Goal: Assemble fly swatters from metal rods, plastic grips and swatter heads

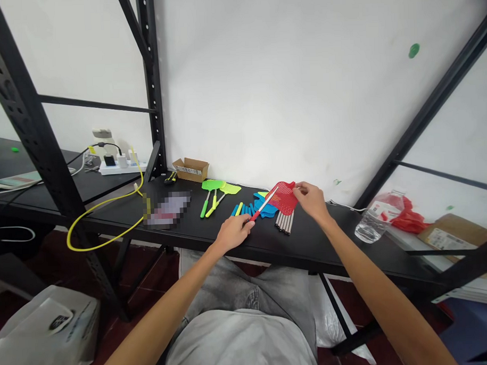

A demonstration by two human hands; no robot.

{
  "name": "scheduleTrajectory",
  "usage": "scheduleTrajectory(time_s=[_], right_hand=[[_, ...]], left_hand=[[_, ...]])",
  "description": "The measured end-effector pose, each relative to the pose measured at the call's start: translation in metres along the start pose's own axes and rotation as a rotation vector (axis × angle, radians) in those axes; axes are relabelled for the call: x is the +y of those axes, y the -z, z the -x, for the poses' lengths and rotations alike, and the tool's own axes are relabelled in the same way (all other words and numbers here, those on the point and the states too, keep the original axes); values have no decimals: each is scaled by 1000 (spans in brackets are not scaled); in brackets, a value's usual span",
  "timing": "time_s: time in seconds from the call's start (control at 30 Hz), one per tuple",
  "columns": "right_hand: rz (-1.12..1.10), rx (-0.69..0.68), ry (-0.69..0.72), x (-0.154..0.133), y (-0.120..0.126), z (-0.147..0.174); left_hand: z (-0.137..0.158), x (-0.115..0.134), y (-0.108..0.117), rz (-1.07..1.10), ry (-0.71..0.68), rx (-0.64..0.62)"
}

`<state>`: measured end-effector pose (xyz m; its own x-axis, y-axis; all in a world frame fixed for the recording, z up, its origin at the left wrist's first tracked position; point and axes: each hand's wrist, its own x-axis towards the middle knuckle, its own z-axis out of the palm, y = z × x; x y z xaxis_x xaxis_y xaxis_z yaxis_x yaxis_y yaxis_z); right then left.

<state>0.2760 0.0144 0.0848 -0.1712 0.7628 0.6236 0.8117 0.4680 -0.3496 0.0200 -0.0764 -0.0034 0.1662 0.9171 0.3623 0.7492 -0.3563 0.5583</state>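
Note:
My left hand (pixel 234 232) is closed around the red handle of a fly swatter (pixel 281 198), whose silver rod points up and right. My right hand (pixel 311 200) pinches the far edge of its red mesh head. Beneath and left of that head lie blue swatter heads (pixel 265 207), with a bit of yellow-green showing. Several blue handles (pixel 246 209) and one yellow-green handle (pixel 238 209) lie just beyond my left hand. Loose metal rods (pixel 284 223) lie side by side under the red head. Farther left are green (pixel 213 184) and yellow-green (pixel 230 189) swatters with handles attached.
An open cardboard box (pixel 192 169) and a black-and-yellow cutter (pixel 170 178) lie at the back left. A yellow cable (pixel 75 225) loops over the front edge near a blurred flat item (pixel 168 210). At right stands a tilted plastic bottle (pixel 375 220). Black shelf posts (pixel 154 74) flank the bench.

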Motion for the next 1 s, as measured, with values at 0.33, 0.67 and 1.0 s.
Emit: scheduleTrajectory(time_s=[0.33,0.67,1.0], right_hand=[[543,-61,636,-7,34,-7],[606,-37,756,-13,43,-6],[620,-45,773,-9,40,-5]], left_hand=[[0,-3,-3,-52,-26,-6],[1,-2,-2,-51,-18,-2],[1,-3,-3,-59,-18,9]])
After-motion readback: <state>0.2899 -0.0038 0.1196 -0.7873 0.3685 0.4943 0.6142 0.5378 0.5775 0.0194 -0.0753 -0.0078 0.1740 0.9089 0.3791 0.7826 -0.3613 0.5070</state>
